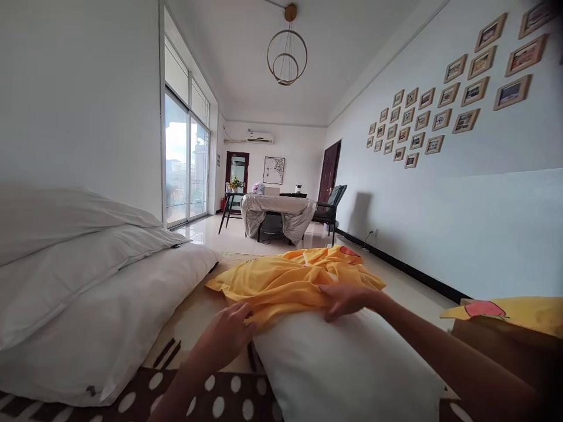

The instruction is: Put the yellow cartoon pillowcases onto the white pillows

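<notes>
An orange-yellow pillowcase point(281, 281) covers the far end of a white pillow point(338, 363) lying in front of me, and its fabric is bunched and wrinkled. My left hand point(229, 334) is closed on the near left edge of the pillowcase, fingertips pinching the cloth. At the right, my right hand point(345, 300) grips the near edge of the same cloth, its thumb side partly under the fabric. The near part of the white pillow is bare.
Several white pillows point(109, 305) are stacked at the left. A brown and cream patterned cover point(229, 392) lies beneath. At the right a yellow cloth point(528, 313) rests on a brown box. A covered table point(281, 205) and a black chair point(332, 205) stand farther back.
</notes>
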The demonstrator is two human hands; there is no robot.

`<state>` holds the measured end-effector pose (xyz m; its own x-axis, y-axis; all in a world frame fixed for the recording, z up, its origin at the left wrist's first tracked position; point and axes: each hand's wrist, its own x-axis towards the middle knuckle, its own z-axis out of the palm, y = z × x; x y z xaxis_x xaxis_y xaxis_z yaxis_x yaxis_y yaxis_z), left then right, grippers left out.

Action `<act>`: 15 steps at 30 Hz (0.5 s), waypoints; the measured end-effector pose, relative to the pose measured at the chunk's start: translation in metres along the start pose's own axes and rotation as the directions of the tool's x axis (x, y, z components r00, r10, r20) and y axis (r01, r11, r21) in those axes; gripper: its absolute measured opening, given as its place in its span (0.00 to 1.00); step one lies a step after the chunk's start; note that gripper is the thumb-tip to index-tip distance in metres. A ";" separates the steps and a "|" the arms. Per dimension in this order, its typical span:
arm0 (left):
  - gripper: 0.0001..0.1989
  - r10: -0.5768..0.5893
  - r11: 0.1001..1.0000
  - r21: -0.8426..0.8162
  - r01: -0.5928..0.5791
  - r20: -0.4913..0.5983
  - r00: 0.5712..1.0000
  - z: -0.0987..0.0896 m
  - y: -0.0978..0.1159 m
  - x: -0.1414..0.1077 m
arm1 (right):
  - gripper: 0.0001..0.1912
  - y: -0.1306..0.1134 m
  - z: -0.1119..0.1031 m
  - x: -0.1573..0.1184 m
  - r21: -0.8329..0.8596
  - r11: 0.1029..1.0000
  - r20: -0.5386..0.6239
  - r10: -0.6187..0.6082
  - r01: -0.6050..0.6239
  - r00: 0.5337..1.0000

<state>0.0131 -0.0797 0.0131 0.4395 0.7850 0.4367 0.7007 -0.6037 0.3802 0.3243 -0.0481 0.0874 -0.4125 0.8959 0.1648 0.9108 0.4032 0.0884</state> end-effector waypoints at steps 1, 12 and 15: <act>0.07 0.007 1.000 -0.002 -0.007 0.008 1.000 0.002 0.000 0.000 | 0.26 -0.005 0.009 -0.004 0.036 0.999 -0.013 -0.014 0.014 1.000; 0.37 0.234 0.972 0.012 -0.235 -0.169 0.958 0.022 0.004 -0.001 | 0.19 -0.083 0.030 -0.045 -0.135 0.989 -0.285 -0.098 0.062 0.953; 0.44 0.391 0.920 -0.020 -0.392 -0.041 0.919 0.048 0.019 -0.002 | 0.18 -0.116 0.049 -0.070 -0.296 0.920 -0.220 -0.328 0.258 0.918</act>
<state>0.0523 -0.0862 -0.0199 0.6553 0.4798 0.5834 0.4607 -0.8659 0.1947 0.2484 -0.1488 0.0173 -0.6809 0.6493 0.3387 0.7275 0.5464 0.4149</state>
